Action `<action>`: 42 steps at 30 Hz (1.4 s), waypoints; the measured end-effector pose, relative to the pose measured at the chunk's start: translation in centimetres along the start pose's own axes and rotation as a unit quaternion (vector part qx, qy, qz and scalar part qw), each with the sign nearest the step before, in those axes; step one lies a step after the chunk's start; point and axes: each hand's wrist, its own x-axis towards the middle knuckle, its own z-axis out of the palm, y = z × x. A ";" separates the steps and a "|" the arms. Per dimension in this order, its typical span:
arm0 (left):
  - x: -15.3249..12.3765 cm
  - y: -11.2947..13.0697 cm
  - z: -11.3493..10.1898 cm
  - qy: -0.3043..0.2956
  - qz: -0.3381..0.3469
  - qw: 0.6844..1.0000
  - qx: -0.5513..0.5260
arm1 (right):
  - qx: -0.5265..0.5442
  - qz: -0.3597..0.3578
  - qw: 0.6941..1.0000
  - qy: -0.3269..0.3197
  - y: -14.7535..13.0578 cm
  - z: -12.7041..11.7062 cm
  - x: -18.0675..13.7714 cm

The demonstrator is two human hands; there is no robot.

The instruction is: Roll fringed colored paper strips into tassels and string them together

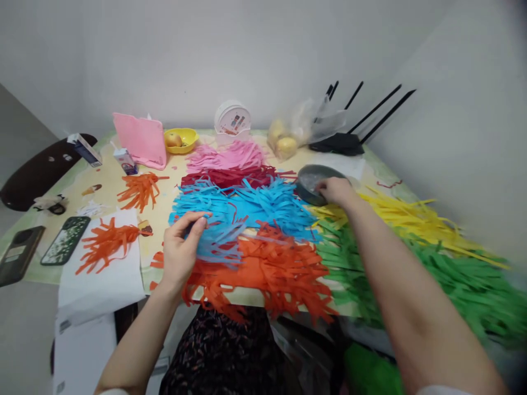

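Note:
My left hand [181,249] pinches the top end of a blue paper tassel [222,241]; its strips hang to the right, blurred, over orange fringe [272,269]. At the right, my right hand [334,189] reaches into a dark grey bowl [307,192] with fingertips pressed together. Anything between those fingers is too small or hidden to name. Blue fringed strips [255,206] lie in a pile just beyond my left hand. Two finished-looking orange tassels, one on white paper [109,241] and one on the tablecloth [142,189], lie at the left.
Dark red [234,178] and pink fringe [226,156] lie further back; yellow [411,216] and green fringe [448,274] spread at right. Phones [65,240], a pink tablet case [140,140], a yellow fruit bowl [190,141], bagged fruit [286,145] and a black router [337,144] stand around the edges.

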 end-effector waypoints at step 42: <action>-5.6 0.8 -1.2 -0.075 0.000 0.997 0.005 | 0.502 -0.079 0.860 -0.033 -23.9 5.6 -22.8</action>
